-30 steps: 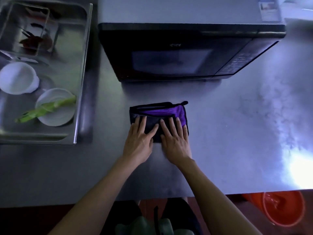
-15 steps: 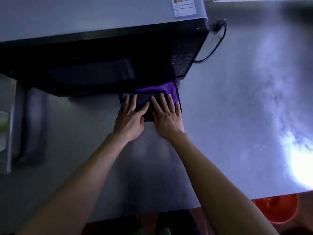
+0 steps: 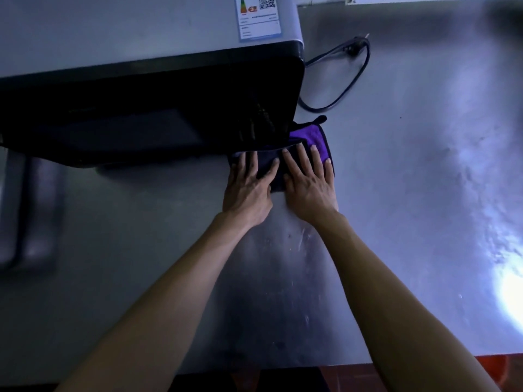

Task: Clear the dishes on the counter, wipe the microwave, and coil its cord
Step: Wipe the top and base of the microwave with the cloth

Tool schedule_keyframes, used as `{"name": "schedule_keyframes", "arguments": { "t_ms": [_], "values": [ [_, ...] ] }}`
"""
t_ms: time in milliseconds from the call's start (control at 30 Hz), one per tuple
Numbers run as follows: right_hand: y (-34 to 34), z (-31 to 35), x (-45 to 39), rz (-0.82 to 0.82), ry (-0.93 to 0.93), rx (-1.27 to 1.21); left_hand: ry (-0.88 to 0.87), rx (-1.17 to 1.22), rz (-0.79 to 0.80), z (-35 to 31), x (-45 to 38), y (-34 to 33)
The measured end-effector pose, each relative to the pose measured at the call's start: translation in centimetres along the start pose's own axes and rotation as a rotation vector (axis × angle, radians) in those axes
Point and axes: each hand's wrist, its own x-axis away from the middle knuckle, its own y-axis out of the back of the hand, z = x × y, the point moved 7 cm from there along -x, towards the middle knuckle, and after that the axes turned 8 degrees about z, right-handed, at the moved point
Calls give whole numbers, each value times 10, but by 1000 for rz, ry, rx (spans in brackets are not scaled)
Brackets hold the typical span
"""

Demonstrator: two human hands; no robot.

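Observation:
A black microwave (image 3: pixel 147 114) with a grey top stands at the upper left of the steel counter (image 3: pixel 410 193). A folded purple and black cloth (image 3: pixel 315 138) lies flat at the microwave's front right corner, partly under its edge. My left hand (image 3: pixel 249 188) and my right hand (image 3: pixel 310 179) both press flat on the cloth, fingers spread and pointing away from me. The black power cord (image 3: pixel 343 83) lies in a loose loop on the counter right of the microwave, its plug (image 3: pixel 357 46) at the far end.
A white energy label (image 3: pixel 259 17) is stuck on the microwave top. The sink edge (image 3: pixel 17 219) shows dimly at the far left. A bright glare patch (image 3: pixel 509 290) lies on the counter at the right. An orange bucket (image 3: pixel 509 372) peeks below the counter's front edge.
The view has swung right and closer: the sink with dishes left the frame and the cord came into view. Both hands slid the cloth up against the microwave's front right corner.

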Motion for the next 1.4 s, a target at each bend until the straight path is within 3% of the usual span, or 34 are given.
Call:
{"name": "schedule_keyframes", "arguments": {
  "t_ms": [267,733,967,1400],
  "values": [
    [-9,-13,30,41,-48,9,-103,-13,21,-13,16,-18],
    [-89,21,163,18,-221,-10,-259,-45,67,-10,137,-70],
    [-124,84,192,35,-249,-14,-272,-21,81,42,188,-81],
    [-162,235,168,79,-104,33,-148,38,22,193,247,-69]
  ]
}}
